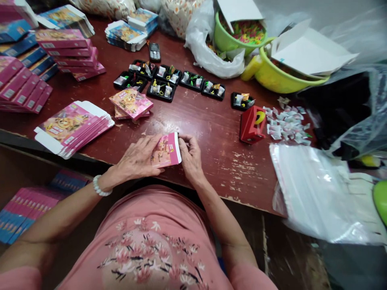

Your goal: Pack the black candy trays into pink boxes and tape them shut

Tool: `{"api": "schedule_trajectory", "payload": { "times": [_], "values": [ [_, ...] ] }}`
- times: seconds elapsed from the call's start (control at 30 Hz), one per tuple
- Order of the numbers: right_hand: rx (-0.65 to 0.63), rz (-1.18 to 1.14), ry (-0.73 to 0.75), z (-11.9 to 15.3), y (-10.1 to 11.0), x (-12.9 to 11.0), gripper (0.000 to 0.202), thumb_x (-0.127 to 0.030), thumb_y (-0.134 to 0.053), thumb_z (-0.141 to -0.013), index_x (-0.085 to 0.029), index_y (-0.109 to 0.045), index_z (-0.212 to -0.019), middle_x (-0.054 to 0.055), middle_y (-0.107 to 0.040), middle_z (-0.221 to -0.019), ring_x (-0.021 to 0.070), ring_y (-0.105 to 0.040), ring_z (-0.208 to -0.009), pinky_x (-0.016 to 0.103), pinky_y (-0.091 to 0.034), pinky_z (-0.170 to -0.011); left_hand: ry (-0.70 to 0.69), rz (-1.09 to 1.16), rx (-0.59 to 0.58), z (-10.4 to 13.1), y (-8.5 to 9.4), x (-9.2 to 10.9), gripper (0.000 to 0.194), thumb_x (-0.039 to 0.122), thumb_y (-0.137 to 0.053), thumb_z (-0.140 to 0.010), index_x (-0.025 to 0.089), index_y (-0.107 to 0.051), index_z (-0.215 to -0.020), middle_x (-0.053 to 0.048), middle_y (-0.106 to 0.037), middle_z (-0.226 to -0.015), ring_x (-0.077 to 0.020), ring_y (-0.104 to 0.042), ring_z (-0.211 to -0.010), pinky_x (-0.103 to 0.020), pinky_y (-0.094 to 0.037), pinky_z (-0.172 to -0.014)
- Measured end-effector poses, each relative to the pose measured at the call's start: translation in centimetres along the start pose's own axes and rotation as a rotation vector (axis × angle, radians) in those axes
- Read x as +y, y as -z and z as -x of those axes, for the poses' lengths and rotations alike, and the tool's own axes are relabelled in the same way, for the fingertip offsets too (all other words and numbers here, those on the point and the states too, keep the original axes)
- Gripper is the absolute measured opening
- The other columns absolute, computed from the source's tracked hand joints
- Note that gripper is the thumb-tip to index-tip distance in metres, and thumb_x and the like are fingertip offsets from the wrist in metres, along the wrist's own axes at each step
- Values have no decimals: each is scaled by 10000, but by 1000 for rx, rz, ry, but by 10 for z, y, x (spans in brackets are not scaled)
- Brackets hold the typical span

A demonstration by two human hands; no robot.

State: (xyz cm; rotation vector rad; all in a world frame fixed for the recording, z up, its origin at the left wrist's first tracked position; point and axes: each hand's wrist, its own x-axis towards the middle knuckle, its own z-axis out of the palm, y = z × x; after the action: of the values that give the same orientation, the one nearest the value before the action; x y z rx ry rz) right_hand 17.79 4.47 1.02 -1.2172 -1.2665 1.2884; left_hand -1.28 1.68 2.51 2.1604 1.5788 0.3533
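A pink printed carton (165, 151) lies between my hands at the table's front edge, its white end flap to the right. My left hand (140, 157) rests over its left side, fingers laid along the top and front. At the flap end, my right hand (190, 155) pinches the carton's edge with thumb and bent fingers. Just beyond, a small pile of filled pink boxes (131, 102) sits on the table. To the left lies a fanned stack of flat pink cartons (74, 125). Black trays (161, 89) with small wrapped pieces stand in rows farther back.
Stacked pink boxes (68, 48) rise at the left. A red box (253, 125) stands beside scattered white sachets (288, 125). Clear plastic bags (311, 181) overhang the right front edge. Green (240, 50) and yellow basins (281, 80) are at the back, near a mobile phone (154, 52).
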Motion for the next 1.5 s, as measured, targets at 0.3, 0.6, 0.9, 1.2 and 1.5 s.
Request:
{"api": "schedule_trajectory", "payload": {
  "times": [0.3, 0.6, 0.9, 1.2, 1.5],
  "values": [
    [-74, 363, 420, 18, 31, -45, 355, -564, -490, -1039, -351, -745, -1164, 66, -527, -1306, 276, -487, -1327, 502, -403, -1177, 11, 1099, -44, 12, -2, 27, 737, 178, -700, -765, 230, -532, -1480, -99, -677, -1399, -317, -674, -1263, -503, -550, -1098],
    [-372, 380, 285, 60, 41, 1, 176, -324, -679, -977, -305, -764, -1130, 66, -635, -1082, 235, -637, -1054, 404, -566, -926, 145, 1237, 101, 50, -50, 23, 684, 340, -842, -798, 212, -504, -1378, -140, -675, -1359, -270, -677, -1249, -403, -583, -1042],
    [-41, -54, -8, 86, 21, 42, 430, -402, -726, -915, -314, -538, -1292, 66, -657, -1208, 195, -666, -1019, 345, -594, -893, 202, 1052, 440, 76, -71, 19, 597, 306, -810, -837, 272, -448, -1311, -69, -679, -1248, -191, -735, -1099, -335, -627, -919],
    [-91, 109, 85, 68, 38, 21, 215, -410, -745, -898, -237, -681, -787, 73, -731, -1078, 225, -689, -975, 387, -556, -898, 98, 862, 420, 63, -39, 14, 148, 304, -802, -842, 180, -721, -853, -66, -737, -1048, -167, -710, -945, -289, -603, -830],
    [-294, 205, 149, 52, 57, 19, 218, -466, -799, -864, -255, -746, -851, 58, -750, -995, 229, -700, -935, 411, -557, -897, 14, 775, 342, 52, -34, 6, 153, 305, -804, -856, 205, -760, -964, -61, -772, -961, -166, -732, -878, -305, -610, -818]
  ]
}}
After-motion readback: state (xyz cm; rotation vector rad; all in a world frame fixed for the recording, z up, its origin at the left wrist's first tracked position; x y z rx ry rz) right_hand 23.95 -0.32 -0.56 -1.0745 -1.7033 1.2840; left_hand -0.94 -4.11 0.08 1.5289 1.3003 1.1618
